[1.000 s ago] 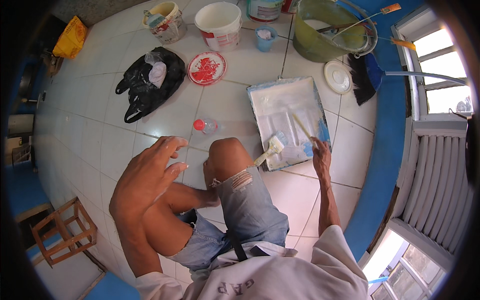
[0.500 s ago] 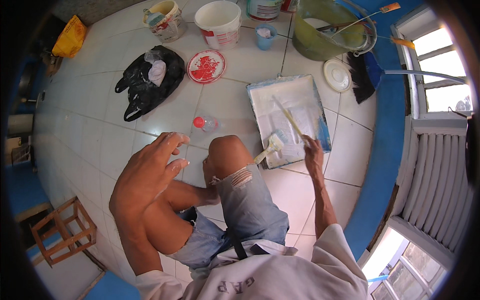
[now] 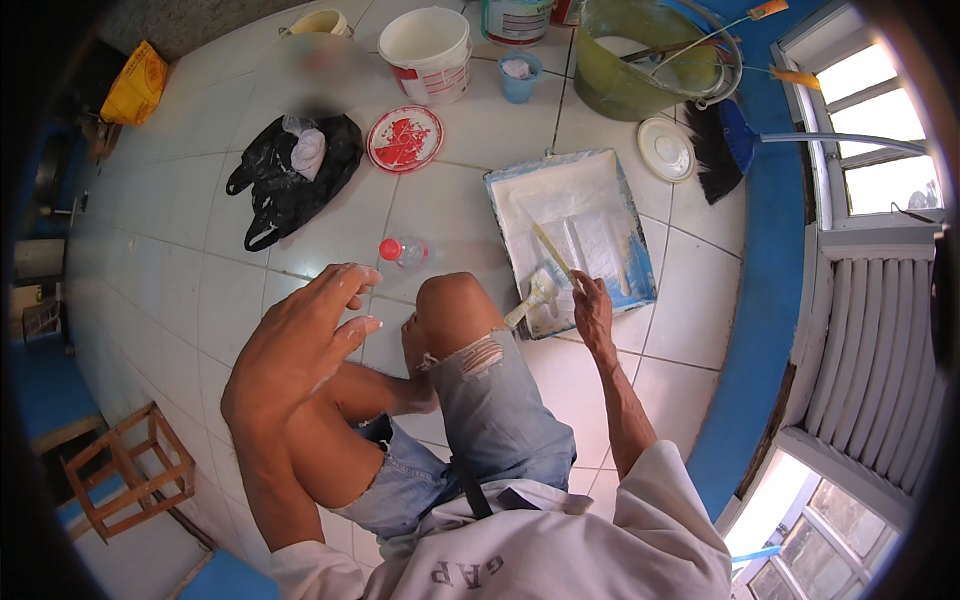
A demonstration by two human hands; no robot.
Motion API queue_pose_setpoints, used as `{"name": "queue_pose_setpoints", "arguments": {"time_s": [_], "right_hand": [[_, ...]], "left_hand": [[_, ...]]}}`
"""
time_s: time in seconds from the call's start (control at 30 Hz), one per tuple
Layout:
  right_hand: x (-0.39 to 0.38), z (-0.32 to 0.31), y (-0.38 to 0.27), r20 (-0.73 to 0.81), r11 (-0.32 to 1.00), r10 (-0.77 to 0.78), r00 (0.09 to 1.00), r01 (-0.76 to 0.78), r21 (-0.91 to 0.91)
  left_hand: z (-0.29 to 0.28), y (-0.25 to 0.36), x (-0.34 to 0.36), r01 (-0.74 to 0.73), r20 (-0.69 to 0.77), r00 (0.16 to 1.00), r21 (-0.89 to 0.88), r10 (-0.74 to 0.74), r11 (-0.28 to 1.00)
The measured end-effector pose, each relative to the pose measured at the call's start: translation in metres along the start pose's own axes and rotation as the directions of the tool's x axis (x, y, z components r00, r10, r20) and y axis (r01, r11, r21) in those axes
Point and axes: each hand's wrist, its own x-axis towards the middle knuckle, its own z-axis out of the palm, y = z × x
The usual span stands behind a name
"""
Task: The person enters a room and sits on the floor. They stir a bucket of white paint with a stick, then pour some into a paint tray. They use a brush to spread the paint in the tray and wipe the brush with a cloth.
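Observation:
My right hand [image 3: 592, 312] is closed round the near end of a thin yellowish stick [image 3: 551, 247]. The stick's far end lies over white paint in a shallow paint tray [image 3: 638, 272], whose walls are stained blue. Against the tray's near left edge leans a paintbrush [image 3: 536, 297], its bristles in the tray and its handle sticking out. Held up by my bent left knee, my left hand [image 3: 335, 305] is empty, with its fingers loosely curled and apart and white paint on the tips. Beyond it, a small clear bottle with a red cap [image 3: 405, 251] lies on the tiles.
A black plastic bag [image 3: 290, 180], a red-smeared lid [image 3: 405, 139], a white bucket [image 3: 425, 55] and a blue cup [image 3: 519, 77] stand farther off. At the far right are a green tub [image 3: 640, 85], a white lid [image 3: 666, 150] and a broom [image 3: 735, 140]. A wooden stool frame [image 3: 130, 470] stands left.
My right hand has moved left across the tray's near side, carrying the stick with it. My left hand keeps its pose. The whole view has shifted slightly.

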Motion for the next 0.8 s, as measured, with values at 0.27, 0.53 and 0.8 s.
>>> {"name": "queue_pose_setpoints", "arguments": {"time_s": [0.27, 0.53, 0.8], "right_hand": [[0.005, 0.001, 0.023, -0.135, 1.000, 0.007, 0.991, -0.004, 0.021], [0.010, -0.011, 0.032, -0.185, 0.997, 0.081, 0.979, -0.078, 0.027], [-0.003, -0.012, 0.012, -0.065, 0.998, -0.055, 0.996, 0.053, -0.036]], "left_hand": [[0.000, 0.000, 0.001, -0.008, -0.003, 1.000, -0.022, 0.008, 1.000], [-0.001, 0.001, -0.001, 0.046, 0.016, 0.999, -0.022, -0.045, 0.999], [-0.001, -0.001, -0.002, 0.020, -0.001, 1.000, -0.015, -0.020, 1.000]]}}
